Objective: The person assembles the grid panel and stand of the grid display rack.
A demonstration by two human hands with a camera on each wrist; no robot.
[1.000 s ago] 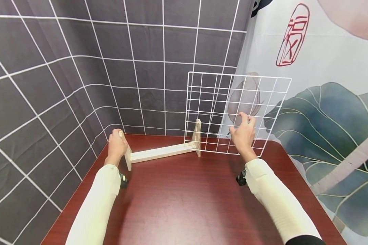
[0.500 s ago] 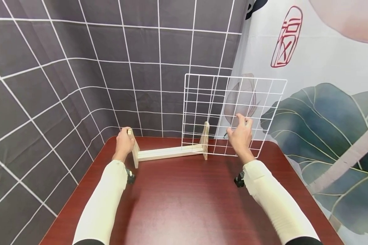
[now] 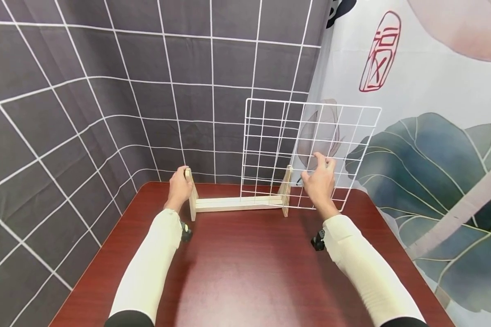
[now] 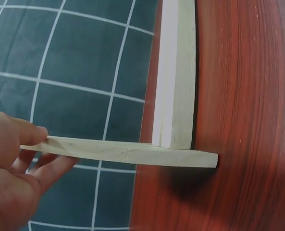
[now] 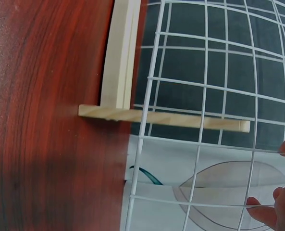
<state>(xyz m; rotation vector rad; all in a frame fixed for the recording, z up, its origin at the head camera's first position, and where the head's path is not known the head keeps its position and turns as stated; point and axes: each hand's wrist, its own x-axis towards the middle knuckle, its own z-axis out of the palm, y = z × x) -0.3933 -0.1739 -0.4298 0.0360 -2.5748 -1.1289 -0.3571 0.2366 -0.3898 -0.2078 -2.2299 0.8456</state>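
Note:
A pale wooden stand (image 3: 239, 204), two tapered end boards joined by a grooved crossbar, sits at the back of the table. My left hand (image 3: 179, 187) grips the top of its left end board; in the left wrist view the thumb lies on one face of that board (image 4: 128, 153) and the fingers on the other. My right hand (image 3: 321, 182) holds a white wire grid panel (image 3: 311, 105) upright by its wires. The panel overlaps the stand's right end board (image 5: 180, 119) in the head and right wrist views.
The red-brown wooden table (image 3: 245, 272) ends at a dark grey curtain (image 3: 188, 54) with white lines behind and to the left. On the right hangs a white curtain (image 3: 442, 91) with printed leaves.
The stand has shifted right in my left hand's grip and turned squarer to the table's back edge. The right hand and the grid panel have stayed nearly in place.

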